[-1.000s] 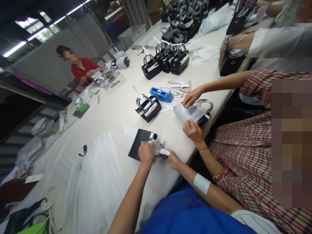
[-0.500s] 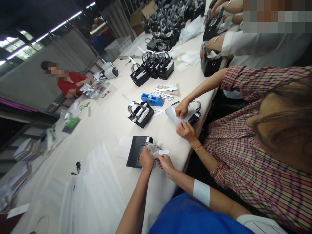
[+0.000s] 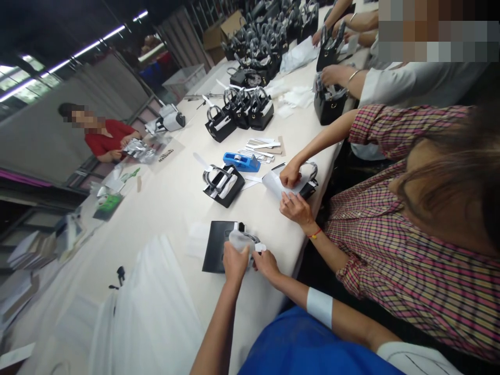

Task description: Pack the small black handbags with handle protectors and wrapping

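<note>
A small black handbag (image 3: 215,245) lies flat on the white table (image 3: 167,203) just in front of me. My left hand (image 3: 234,262) is closed on the bag's handle, which is covered by a translucent white wrap (image 3: 240,241). My right hand (image 3: 265,262) pinches the end of that wrap, close beside the left hand. The handle itself is mostly hidden under the wrap and my fingers.
A person in a plaid shirt (image 3: 394,260) beside me wraps another bag (image 3: 302,182). A wrapped bag (image 3: 222,183), a blue tape dispenser (image 3: 241,161) and paper strips (image 3: 260,146) lie beyond. Rows of black bags (image 3: 240,109) stand farther back. White sheets (image 3: 152,317) lie at my left. A person in red (image 3: 103,138) sits opposite.
The wrap has been drawn further over the bag's handle, and my two hands have closed in on it. The camera has shifted a little; the neighbour's hands keep working on their bag.
</note>
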